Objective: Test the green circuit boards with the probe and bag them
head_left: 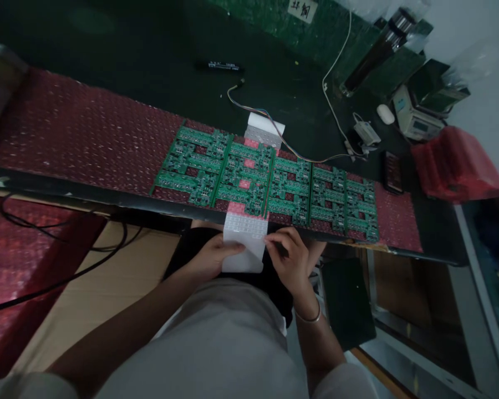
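1 white gridded strip (244, 244) below tabletop (108, 55) edge, over lap. Left hand (210, 257) grip pinches its left edge, right hand (289, 257) grip its right. Beyond: 5 flat green boards (249, 177) in row on 1 red bubbly sheet (87, 138).

My left forearm (141, 313) comes in bare from 7 o'clock and runs toward 1 o'clock, wrist straight. My left grip (211, 259) rests back of the hand up. Its thumb stretches toward 3 o'clock and presses down in a closed pinch, the fingers tucked out of sight beneath. My right forearm (318, 343) rises from 5 o'clock toward 11 o'clock, wrist bent inward. My right grip (290, 260) lies at 3 o'clock of the left one, near it but apart. It is knuckles up, with fingers (276, 242) curled toward 9 o'clock and tips pinched closed.
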`<state>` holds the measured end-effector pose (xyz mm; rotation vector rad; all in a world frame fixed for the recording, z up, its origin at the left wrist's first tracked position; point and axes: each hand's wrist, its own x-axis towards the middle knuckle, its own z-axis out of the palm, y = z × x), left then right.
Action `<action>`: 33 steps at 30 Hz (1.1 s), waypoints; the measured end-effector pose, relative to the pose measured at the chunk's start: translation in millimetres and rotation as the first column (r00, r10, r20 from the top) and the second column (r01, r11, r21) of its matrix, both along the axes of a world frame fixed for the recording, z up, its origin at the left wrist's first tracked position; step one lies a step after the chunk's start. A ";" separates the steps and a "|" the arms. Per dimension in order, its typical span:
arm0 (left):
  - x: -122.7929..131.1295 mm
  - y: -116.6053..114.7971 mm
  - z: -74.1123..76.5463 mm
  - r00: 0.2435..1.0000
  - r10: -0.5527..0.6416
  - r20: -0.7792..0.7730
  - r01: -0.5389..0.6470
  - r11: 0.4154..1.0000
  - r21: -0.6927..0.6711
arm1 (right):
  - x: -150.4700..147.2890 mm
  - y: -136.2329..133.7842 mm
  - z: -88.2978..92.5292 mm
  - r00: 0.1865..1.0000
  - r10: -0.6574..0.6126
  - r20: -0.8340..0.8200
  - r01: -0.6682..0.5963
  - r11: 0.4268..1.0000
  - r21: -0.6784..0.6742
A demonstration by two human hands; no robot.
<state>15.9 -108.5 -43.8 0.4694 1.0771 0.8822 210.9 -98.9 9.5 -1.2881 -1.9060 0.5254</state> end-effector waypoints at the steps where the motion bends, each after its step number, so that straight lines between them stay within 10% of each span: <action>1: 0.7 -0.5 0.4 1.000 0.009 0.013 -0.009 1.000 -0.016 | -0.3 0.3 0.9 1.000 0.010 -0.019 -0.010 1.000 0.008; 33: 12.9 -5.1 7.1 0.989 0.130 0.075 -0.128 0.991 -0.030 | -3.3 11.3 3.5 0.975 0.150 0.165 -0.158 0.987 0.038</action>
